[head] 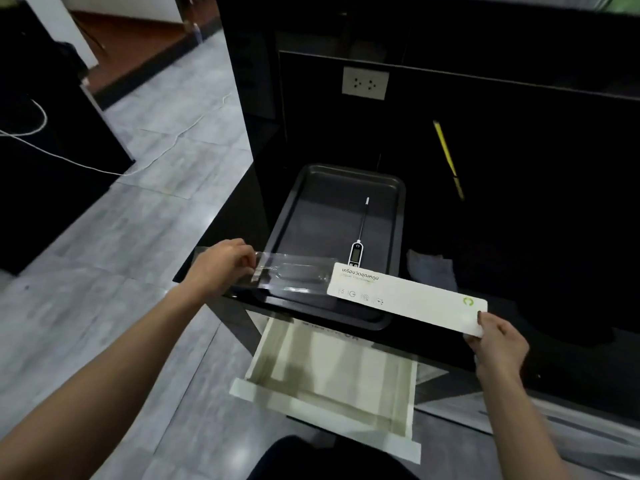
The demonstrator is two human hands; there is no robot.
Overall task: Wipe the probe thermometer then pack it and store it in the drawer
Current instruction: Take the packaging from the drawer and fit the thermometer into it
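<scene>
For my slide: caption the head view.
Both hands separate clear plastic insert from white card sleeve.

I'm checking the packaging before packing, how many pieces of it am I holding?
2: a clear plastic tray pinched at its end by the left hand, and a white card sleeve held at its corner by the right hand.
</scene>
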